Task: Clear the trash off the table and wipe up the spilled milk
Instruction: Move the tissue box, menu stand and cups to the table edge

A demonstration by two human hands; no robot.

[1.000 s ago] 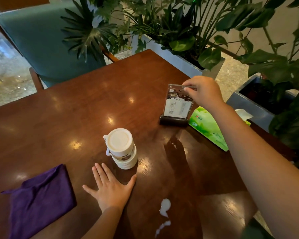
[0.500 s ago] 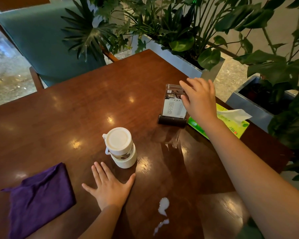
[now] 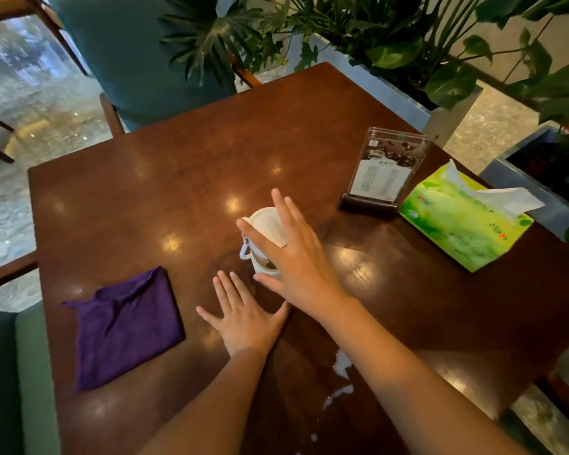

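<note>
Cup (image 3: pixel 263 224) sits under right hand (image 3: pixel 296 257), its grip spread apart, unclosed.

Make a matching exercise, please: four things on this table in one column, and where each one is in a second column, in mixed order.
Things:
1. purple cloth
2. spilled milk
3. tissue box
4. white cup

Places:
A. at the table's right edge, beside the menu stand
B. under the right hand, near the table's middle
C. on the near part of the table, beside the right forearm
D. to the left of the flat left hand

Pairs: 1-D, 2-C, 3-A, 4-B
</note>
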